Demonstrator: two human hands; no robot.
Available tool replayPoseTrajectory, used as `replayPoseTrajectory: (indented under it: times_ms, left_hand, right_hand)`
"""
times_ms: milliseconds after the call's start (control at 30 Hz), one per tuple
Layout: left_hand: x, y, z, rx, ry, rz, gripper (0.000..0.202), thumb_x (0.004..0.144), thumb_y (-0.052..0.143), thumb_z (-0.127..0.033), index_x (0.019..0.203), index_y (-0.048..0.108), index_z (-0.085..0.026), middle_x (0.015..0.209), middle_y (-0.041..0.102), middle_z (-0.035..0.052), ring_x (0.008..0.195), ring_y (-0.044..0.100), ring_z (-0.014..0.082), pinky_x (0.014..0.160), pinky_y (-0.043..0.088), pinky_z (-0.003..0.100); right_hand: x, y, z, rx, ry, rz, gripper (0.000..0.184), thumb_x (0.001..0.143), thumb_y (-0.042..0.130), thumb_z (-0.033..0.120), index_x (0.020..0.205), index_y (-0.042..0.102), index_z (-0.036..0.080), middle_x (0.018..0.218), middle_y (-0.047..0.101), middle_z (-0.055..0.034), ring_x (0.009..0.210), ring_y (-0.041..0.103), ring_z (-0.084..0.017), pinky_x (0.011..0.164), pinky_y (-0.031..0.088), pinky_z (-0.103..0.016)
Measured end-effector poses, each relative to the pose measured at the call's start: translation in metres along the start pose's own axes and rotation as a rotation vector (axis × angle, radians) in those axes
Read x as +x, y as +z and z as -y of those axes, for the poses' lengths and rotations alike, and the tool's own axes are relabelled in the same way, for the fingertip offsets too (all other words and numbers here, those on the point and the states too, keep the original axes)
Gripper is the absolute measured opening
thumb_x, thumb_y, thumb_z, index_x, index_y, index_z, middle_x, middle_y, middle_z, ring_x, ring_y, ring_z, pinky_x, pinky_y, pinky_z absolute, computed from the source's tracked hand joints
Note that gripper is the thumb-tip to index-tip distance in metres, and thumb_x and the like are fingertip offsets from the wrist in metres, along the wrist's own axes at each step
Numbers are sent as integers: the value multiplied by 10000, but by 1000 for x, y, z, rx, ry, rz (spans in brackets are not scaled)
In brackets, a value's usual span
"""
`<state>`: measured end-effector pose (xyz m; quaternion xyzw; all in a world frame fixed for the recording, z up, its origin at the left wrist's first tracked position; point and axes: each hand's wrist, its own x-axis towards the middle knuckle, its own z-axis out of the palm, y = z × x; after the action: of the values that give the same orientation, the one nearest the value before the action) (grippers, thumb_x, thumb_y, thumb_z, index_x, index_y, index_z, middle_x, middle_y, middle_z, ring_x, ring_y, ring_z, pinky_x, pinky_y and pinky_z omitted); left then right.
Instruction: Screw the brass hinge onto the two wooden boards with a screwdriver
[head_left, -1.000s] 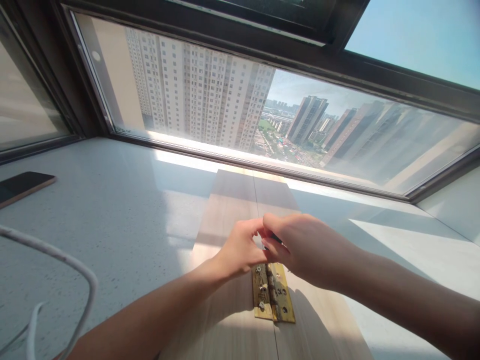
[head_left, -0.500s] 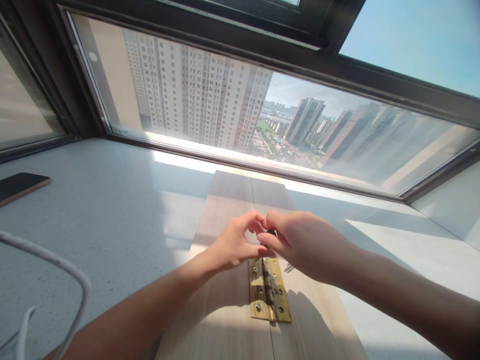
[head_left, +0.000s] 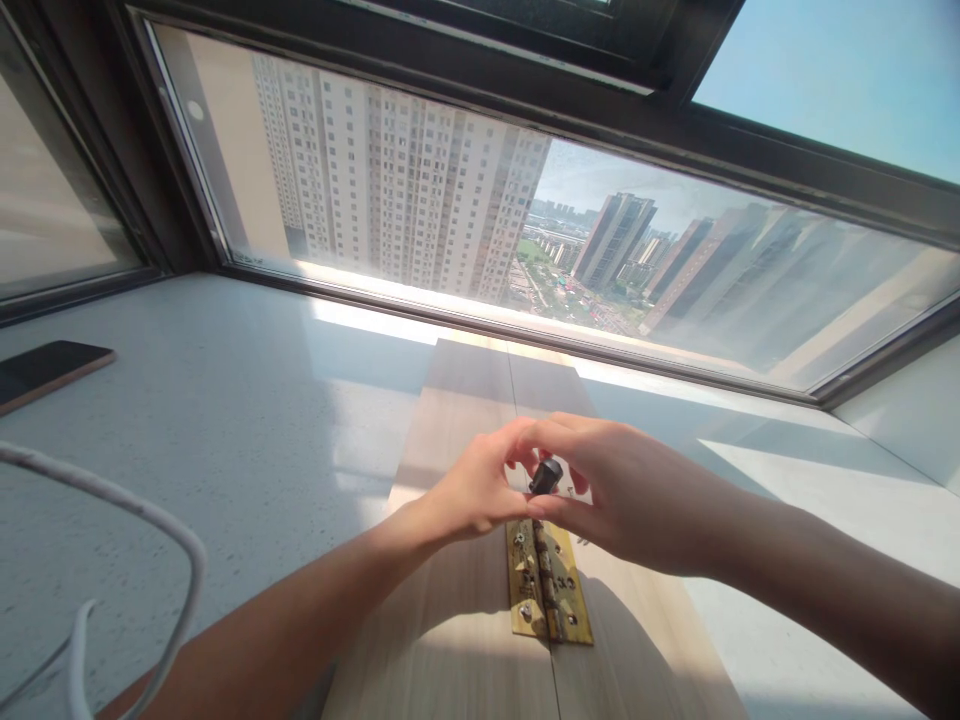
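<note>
A short black handle point(head_left: 547, 476), tapered like a screwdriver grip, shows between my hands above a brass hinge point(head_left: 551, 585). Whatever extends below it is hidden by fingers. My left hand point(head_left: 480, 480) is closed around its lower end, thumb and fingers pinched. My right hand point(head_left: 607, 480) curls its fingers behind the handle, its thumb meeting my left thumb. The hinge lies opened flat over the seam of a pale wooden board point(head_left: 442, 620), screws in some of its holes; my hands cover its far end. Small metal screws point(head_left: 583, 541) lie just right of the hinge.
A phone point(head_left: 52, 370) rests on the speckled white sill point(head_left: 247, 400) at the left. A white cable point(head_left: 172, 530) loops up in the left foreground. A dark-framed window point(head_left: 480, 320) closes off the far side, with tall buildings outside.
The black handle has come more into view between my hands, tilted to the right. My right hand's fingers have shifted and spread apart a little around it. The view has moved slightly.
</note>
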<state>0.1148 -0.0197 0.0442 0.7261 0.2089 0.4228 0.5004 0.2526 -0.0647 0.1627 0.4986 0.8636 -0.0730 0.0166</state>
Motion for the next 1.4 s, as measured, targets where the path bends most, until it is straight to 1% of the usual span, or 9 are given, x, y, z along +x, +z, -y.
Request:
replayPoseTrajectory:
  times_ms: [133,367,500,600,700,967,1100,1233,1400]
  left_hand:
    - [-3,6,0,-24,-45,-34,482,644,773,-202,1067,544,-182,808,625,-10,757,581,150,663,442,245]
    - [0,-9,-10,-149,-28,188,696,729,702,-128,1359,410,-191,1072,630,74,1030,578,212,871,461,322]
    - [1,-8,-6,-121,16,131,567,733,699,-133,1266,510,-177,1056,645,77,976,599,200,849,470,314]
    - [0,-1,1,-53,-1,22,560,684,761,-220,1190,528,-168,882,659,36,841,610,179,766,472,295]
    - [-2,3,3,42,-25,-73,530,641,769,-204,1113,531,-173,756,617,-11,749,581,160,694,448,274]
    - [-1,-12,-15,-129,-16,235,624,736,653,-87,1316,462,-217,1101,625,62,989,584,195,805,469,300]
    - [0,-6,-10,-119,-1,144,508,705,717,-126,1178,540,-181,930,659,43,892,612,191,728,481,279]
    - [-2,3,-4,-9,24,-15,487,668,731,-132,1108,526,-175,806,637,-1,751,587,152,681,465,265]
    - [-2,-6,-7,-20,-5,114,712,692,719,-130,1328,413,-224,951,628,20,927,577,180,832,462,312]
  right_hand:
    - [0,8,4,-184,130,-30,153,891,460,271,788,560,217,577,549,24,496,418,-123,490,246,-251]
    - [-3,-1,-11,-50,-179,89,153,867,473,176,742,561,186,913,630,-30,689,533,-119,568,327,-232]
    - [-5,-1,-11,22,-147,39,115,864,518,226,900,628,228,957,657,-15,702,567,-118,604,361,-230]
    - [-5,7,-5,-97,65,-50,194,873,521,387,931,625,233,744,652,-11,613,546,-147,534,312,-244]
    - [-2,14,-1,-204,178,-25,206,896,458,357,826,587,213,565,560,4,488,445,-136,478,241,-252]
    - [-3,1,-11,118,-91,91,158,813,470,98,753,577,198,803,614,-1,661,509,-110,584,360,-218]
    - [-6,-2,-8,95,-72,103,93,820,545,206,826,633,231,871,637,3,638,509,-110,562,344,-228]
    - [-5,7,0,-102,68,20,108,836,543,317,803,585,223,636,573,22,514,424,-113,496,267,-245]
    - [-4,8,-7,-139,-13,43,121,823,488,166,718,533,207,635,557,20,529,419,-108,503,256,-245]
